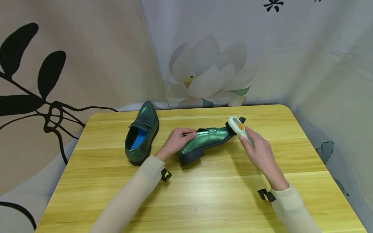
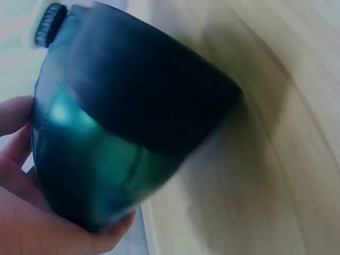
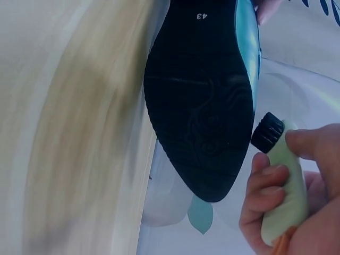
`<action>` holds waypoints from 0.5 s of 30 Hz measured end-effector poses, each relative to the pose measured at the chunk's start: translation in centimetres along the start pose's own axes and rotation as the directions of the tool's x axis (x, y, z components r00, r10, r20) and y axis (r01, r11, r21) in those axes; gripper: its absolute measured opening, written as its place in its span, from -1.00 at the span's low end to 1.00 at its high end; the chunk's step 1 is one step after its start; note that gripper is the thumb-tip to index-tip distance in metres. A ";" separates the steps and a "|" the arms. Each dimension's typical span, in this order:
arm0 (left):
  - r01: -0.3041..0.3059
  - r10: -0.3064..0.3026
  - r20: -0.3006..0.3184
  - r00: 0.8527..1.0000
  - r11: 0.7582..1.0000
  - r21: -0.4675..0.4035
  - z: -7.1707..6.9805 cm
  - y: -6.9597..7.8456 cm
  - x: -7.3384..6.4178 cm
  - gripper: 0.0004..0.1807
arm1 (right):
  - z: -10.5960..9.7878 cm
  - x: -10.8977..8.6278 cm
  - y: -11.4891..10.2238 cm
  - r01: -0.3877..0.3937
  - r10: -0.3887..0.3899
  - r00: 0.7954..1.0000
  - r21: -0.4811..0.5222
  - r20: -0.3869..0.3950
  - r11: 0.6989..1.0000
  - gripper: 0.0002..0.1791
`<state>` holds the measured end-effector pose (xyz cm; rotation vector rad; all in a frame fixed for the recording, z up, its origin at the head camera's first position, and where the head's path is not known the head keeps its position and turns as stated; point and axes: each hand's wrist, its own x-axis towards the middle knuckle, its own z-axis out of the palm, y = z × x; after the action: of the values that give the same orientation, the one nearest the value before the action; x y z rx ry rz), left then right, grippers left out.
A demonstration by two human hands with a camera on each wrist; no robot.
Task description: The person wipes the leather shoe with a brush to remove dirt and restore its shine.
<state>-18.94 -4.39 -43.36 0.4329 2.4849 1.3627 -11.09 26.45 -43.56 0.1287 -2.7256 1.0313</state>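
Observation:
A shiny green loafer [image 1: 208, 139] with a black sole is tilted over the table, its toe raised and pointing right. My left hand [image 1: 178, 140] grips it at the heel opening, the thumb outside; the left wrist view shows the heel block [image 2: 159, 79] close up. In my right hand [image 1: 257, 149] is a brush [image 3: 287, 180] with a pale handle, an orange patch and short black bristles. Its bristles meet the upper near the toe. From the right wrist view, the sole [image 3: 202, 117] faces the camera, with "43" printed on it.
The matching green loafer [image 1: 142, 134], blue inside, stands upright on the wooden table [image 1: 209, 200] to the left of my left hand. Behind the table's far edge hangs a pale cloth [image 1: 204, 64] printed with flowers and leaves.

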 end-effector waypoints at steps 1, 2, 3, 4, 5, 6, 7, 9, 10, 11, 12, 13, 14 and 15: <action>0.005 -0.004 0.018 1.000 1.000 -0.023 0.1 0.2 0.2 -0.65 | -0.1 -0.2 0.1 0.002 -0.002 1.000 0.000 -0.003 1.000 -0.39; 0.008 -0.006 0.040 0.999 0.999 -0.046 0.1 0.4 0.3 -0.65 | -0.2 -0.4 0.2 0.004 -0.004 1.000 -0.001 -0.006 1.000 -0.40; 0.012 -0.007 0.066 0.998 0.997 -0.072 0.2 0.6 0.5 -0.66 | -0.3 -0.6 0.2 0.006 -0.006 1.000 -0.001 -0.009 1.000 -0.40; 0.018 -0.009 0.090 0.996 0.995 -0.098 0.2 0.8 0.6 -0.66 | -0.4 -0.8 0.3 0.007 -0.007 1.000 0.002 -0.010 1.000 -0.40; 0.025 -0.011 0.115 0.993 0.992 -0.123 0.3 0.9 0.8 -0.67 | -0.5 -0.9 0.4 0.005 -0.005 1.000 0.008 -0.011 1.000 -0.40; 0.030 -0.010 0.137 0.990 0.989 -0.147 0.3 1.0 0.9 -0.67 | -0.6 -1.1 0.4 0.004 -0.004 1.000 0.014 -0.015 1.000 -0.40; 0.038 -0.011 0.158 0.987 0.985 -0.171 0.4 1.1 0.9 -0.68 | -0.8 -1.3 0.4 0.003 -0.002 1.000 0.018 -0.018 1.000 -0.40; 0.061 -0.020 0.190 0.982 0.976 -0.211 0.6 1.3 1.1 -0.69 | -1.1 -1.7 0.4 0.001 0.000 1.000 0.029 -0.026 1.000 -0.41; 0.071 -0.024 0.203 0.979 0.971 -0.227 0.7 1.3 1.1 -0.70 | -1.3 -1.8 0.4 0.002 -0.001 0.999 0.035 -0.035 0.999 -0.41; 0.079 -0.024 0.216 0.976 0.966 -0.247 0.9 1.4 1.2 -0.70 | -1.5 -1.9 0.4 0.004 -0.003 0.999 0.039 -0.045 0.999 -0.43; 0.089 -0.029 0.226 0.974 0.961 -0.263 1.1 1.5 1.2 -0.70 | -1.7 -2.0 0.5 0.010 -0.007 0.998 0.040 -0.057 0.999 -0.44; 0.099 -0.033 0.236 0.971 0.956 -0.277 1.4 1.6 1.3 -0.70 | -1.9 -2.1 0.5 0.014 -0.011 0.998 0.039 -0.067 0.999 -0.45; 0.107 -0.036 0.244 0.969 0.952 -0.285 1.7 1.7 1.5 -0.69 | -2.1 -2.2 0.5 0.017 -0.014 0.997 0.039 -0.077 0.999 -0.46; 0.110 -0.036 0.248 0.968 0.951 -0.290 2.0 1.9 1.6 -0.69 | -2.2 -2.2 0.6 0.018 -0.015 0.996 0.038 -0.084 0.999 -0.46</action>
<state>-19.42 -1.33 -42.95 0.4040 2.0365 1.5276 -8.66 28.36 -42.84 0.1111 -2.6264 1.0601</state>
